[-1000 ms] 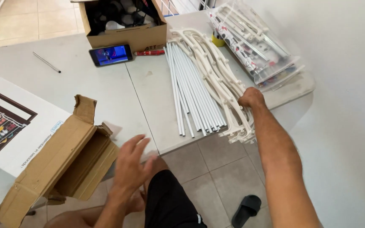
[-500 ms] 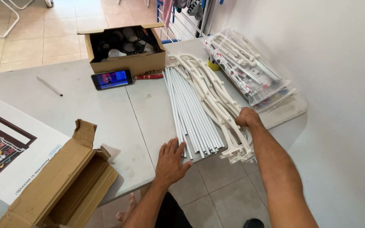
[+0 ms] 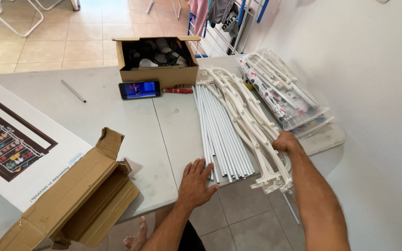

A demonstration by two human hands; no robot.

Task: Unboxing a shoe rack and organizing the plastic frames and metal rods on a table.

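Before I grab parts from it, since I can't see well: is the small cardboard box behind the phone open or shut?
Open. The small cardboard box has its flaps up, and dark and pale items show inside.

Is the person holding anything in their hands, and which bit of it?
The right hand grips the white plastic frames by their right edge, near the end closest to the person. The left hand holds nothing; it lies flat against the white tubes' near ends.
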